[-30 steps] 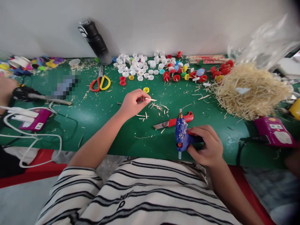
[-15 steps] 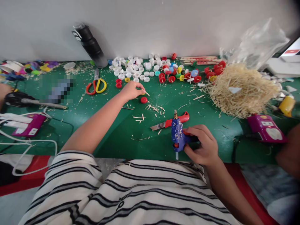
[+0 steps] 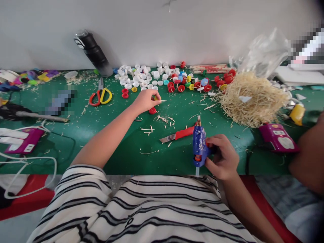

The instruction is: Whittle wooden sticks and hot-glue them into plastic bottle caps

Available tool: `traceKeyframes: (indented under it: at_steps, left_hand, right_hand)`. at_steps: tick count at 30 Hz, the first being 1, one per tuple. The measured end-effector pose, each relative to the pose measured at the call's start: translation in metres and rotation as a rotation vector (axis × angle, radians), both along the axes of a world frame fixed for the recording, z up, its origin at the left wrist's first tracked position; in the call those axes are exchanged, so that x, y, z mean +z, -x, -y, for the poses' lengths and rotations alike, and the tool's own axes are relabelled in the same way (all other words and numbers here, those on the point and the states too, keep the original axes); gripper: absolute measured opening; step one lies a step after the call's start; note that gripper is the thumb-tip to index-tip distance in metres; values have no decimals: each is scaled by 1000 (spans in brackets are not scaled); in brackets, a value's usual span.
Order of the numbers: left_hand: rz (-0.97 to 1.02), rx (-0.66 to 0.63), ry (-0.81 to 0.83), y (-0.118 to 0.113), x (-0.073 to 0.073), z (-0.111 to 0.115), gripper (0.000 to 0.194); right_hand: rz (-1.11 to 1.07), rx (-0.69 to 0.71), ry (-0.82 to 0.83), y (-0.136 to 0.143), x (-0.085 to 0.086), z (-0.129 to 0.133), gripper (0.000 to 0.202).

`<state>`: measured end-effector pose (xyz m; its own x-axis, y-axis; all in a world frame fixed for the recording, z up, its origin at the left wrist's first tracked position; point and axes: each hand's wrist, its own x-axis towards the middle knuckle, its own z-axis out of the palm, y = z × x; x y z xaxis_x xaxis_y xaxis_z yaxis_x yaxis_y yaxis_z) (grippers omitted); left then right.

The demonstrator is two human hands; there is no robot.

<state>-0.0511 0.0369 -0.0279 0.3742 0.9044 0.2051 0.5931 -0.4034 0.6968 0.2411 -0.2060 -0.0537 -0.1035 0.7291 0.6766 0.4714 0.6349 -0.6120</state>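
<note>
My left hand (image 3: 148, 100) is closed in a pinch on a short pointed wooden stick (image 3: 164, 100). A bit of yellow cap (image 3: 158, 98) shows at the same fingertips, mostly hidden by them. Just below that hand, a red bottle cap (image 3: 152, 110) lies on the green table (image 3: 121, 145). My right hand (image 3: 222, 157) grips a blue glue gun (image 3: 199, 145) by its handle, nozzle pointing away from me, with wood shavings stuck to its body. Behind the gun lies a red utility knife (image 3: 183, 133), blade out to the left, its handle end partly covered.
White bottle caps (image 3: 138, 76) and coloured caps with sticks (image 3: 181, 87) cover the back. Scissors (image 3: 100, 94) and a black bottle (image 3: 92, 52) stand or lie left. Wood-fibre straw (image 3: 250, 101) sits right. Purple power sockets (image 3: 278, 138) flank me; another person's arm (image 3: 307, 155) is at right.
My left hand has shifted slightly right with the stick, which now points more level. The glue gun has moved right and covers the knife's handle end. The view has shifted a little.
</note>
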Motion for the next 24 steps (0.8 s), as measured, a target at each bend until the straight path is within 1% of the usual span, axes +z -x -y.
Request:
traceKeyframes:
  at_steps: [2, 3, 5, 7, 9, 11, 12, 14, 16, 18, 20, 22, 24]
  left_hand:
    - [299, 44, 155, -6, 8, 16, 10]
    - [446, 60, 242, -8, 14, 27, 10]
    - [659, 55, 374, -12, 27, 54, 11]
    - [782, 2, 491, -14, 38, 84, 15]
    - [872, -65, 579, -15, 45, 112, 24]
    - [942, -82, 660, -17, 46, 132, 30]
    - [967, -95, 690, -18, 45, 139, 32]
    - [987, -119, 727, -20, 41, 147, 34]
    - [985, -128, 734, -23, 35, 147, 34]
    - [968, -130, 716, -26, 29, 145, 32]
    - [937, -147, 680, -27, 24, 144, 29]
    - [896, -179, 643, -27, 19, 144, 29]
    - [852, -215, 625, -27, 16, 146, 30]
  right_hand:
    - [-154, 56, 55, -4, -4, -1, 37]
    - [-247, 98, 92, -5, -6, -1, 35]
    - [-439, 201, 191, -4, -5, 1, 34]
    - [-638, 281, 319, 0, 2, 4, 36]
    - [-817, 297, 464, 7, 14, 6, 42]
    - [-951, 312, 558, 13, 27, 7, 44]
    - [-995, 333, 588, 15, 32, 6, 45]
    - [-1037, 406, 629, 16, 39, 2, 43]
    - [-1030, 497, 665, 13, 42, -4, 41]
    - [-983, 579, 704, 10, 43, -12, 36]
    - [-914, 639, 751, 9, 43, -23, 28]
    - [-859, 650, 792, 12, 43, -34, 22]
    - [-836, 592, 804, 20, 41, -46, 22]
